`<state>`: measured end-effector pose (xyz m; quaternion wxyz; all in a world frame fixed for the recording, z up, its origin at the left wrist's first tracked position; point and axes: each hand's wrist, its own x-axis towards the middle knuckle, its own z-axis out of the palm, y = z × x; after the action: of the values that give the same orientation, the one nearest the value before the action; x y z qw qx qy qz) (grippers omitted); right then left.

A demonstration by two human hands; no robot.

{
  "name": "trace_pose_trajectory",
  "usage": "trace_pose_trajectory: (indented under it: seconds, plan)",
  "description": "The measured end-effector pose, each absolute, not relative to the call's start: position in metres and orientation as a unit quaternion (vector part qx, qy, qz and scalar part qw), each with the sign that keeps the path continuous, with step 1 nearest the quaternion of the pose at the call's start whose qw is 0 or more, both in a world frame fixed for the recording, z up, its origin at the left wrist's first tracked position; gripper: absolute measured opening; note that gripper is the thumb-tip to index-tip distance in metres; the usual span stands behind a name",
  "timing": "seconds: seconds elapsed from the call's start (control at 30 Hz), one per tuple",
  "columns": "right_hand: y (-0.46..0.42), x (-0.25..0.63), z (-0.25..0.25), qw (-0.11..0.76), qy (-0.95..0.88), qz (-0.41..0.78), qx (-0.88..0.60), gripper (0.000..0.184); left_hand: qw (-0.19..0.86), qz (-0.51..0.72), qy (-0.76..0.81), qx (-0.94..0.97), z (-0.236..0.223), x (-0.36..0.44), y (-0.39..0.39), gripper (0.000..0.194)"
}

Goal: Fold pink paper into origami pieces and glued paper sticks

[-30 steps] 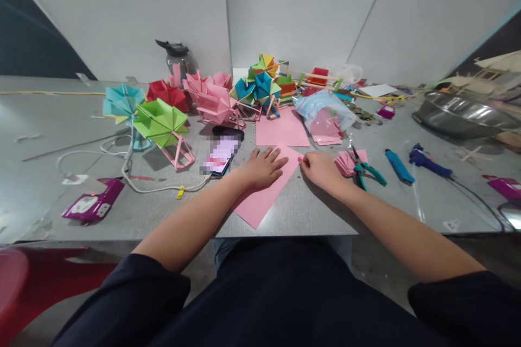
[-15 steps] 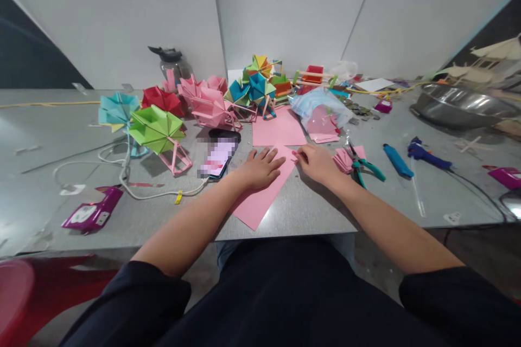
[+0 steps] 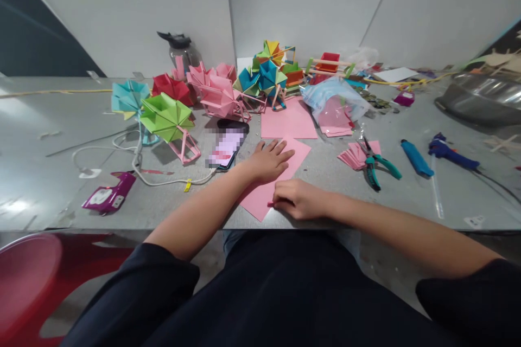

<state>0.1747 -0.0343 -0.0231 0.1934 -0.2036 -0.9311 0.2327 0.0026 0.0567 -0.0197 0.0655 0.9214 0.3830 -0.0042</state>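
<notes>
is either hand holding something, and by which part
The right hand pinches a small reddish piece; which part cannot be told. The left hand lies flat on the nearer pink sheet, gripping nothing.

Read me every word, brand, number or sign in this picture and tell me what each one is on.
There is no text I can read for sure.
Phone: screen pixelated, unreadable.
Plastic bag: pale bluish markings, too faint to read.
Purple device on the left: white patches, too blurred to read.
Yellow tag on the white cable: too small to read.
White sticker near the table's front edge: marks too blurred to read.
</notes>
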Motion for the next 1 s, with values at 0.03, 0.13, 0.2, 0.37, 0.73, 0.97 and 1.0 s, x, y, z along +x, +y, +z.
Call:
trace_pose_trajectory:
  seconds: [0.03, 0.13, 0.2, 0.37, 0.73, 0.97, 1.0]
  plan:
    - [-0.04, 0.17, -0.023, 0.189, -0.936, 0.23, -0.19, 0.015, 0.066, -0.004, 0.383, 0.921, -0.02, 0.002, 0.057, 0.06]
    - [-0.052, 0.158, -0.022, 0.17, -0.95, 0.193, -0.175, 0.013, 0.072, -0.006, 0.387, 0.919, -0.02, 0.002, 0.058, 0.06]
    - [-0.057, 0.151, -0.022, 0.162, -0.957, 0.169, -0.171, 0.015, 0.073, -0.009, 0.387, 0.919, -0.02, 0.002, 0.058, 0.061]
    - [-0.061, 0.142, -0.024, 0.153, -0.967, 0.139, -0.15, 0.021, 0.066, -0.008, 0.378, 0.924, -0.021, 0.0, 0.059, 0.061]
    - [-0.026, 0.239, -0.005, 0.092, -0.836, -0.032, -0.54, 0.022, 0.258, 0.223, 0.512, 0.788, -0.025, 0.002, 0.077, 0.06]
    - [0.012, 0.232, -0.002, 0.093, -0.803, -0.012, -0.589, 0.03, 0.422, 0.302, 0.521, 0.678, -0.018, -0.009, 0.094, 0.06]
    - [0.019, 0.227, -0.001, 0.097, -0.797, -0.007, -0.596, 0.037, 0.441, 0.314, 0.52, 0.66, -0.014, -0.011, 0.094, 0.059]
